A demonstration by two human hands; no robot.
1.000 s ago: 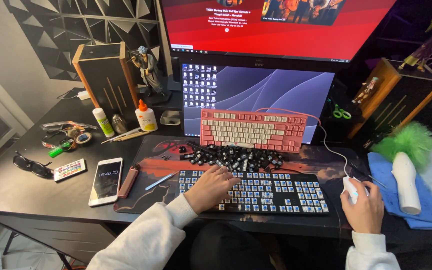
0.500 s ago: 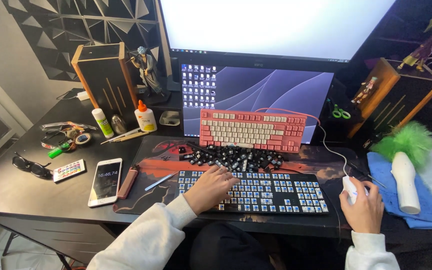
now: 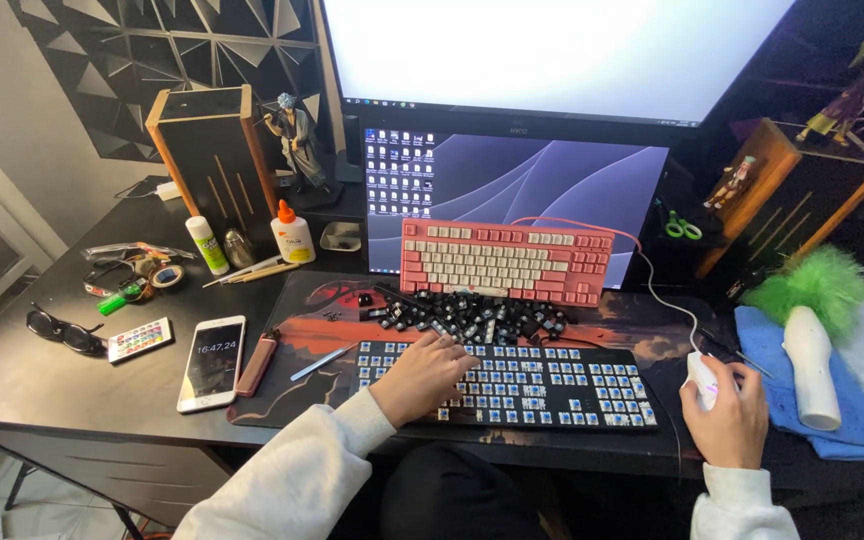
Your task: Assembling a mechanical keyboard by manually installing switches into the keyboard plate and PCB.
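My left hand (image 3: 424, 375) rests flat on the left part of a black keyboard (image 3: 552, 385) whose keycaps are off, leaving blue switches bare. A heap of loose black keycaps (image 3: 467, 315) lies just behind that keyboard on the dark desk mat (image 3: 312, 300). My right hand (image 3: 727, 415) grips a white mouse (image 3: 702, 378) at the mat's right edge. A pink and white keyboard (image 3: 507, 262) leans against a lower monitor (image 3: 512, 185) showing a desktop. Above it a big screen (image 3: 552, 50) glows plain white.
Left of the mat lie a white phone (image 3: 212, 362), a brown case (image 3: 256, 364), a small remote (image 3: 139, 339), sunglasses (image 3: 62, 331), tape and glue bottles (image 3: 292, 236). Wooden speakers (image 3: 210, 150) stand at both sides. A green duster (image 3: 812, 310) lies on a blue cloth (image 3: 852, 420) at right.
The big upper screen went from a red and dark web page to plain white. Both hands stay where they were.
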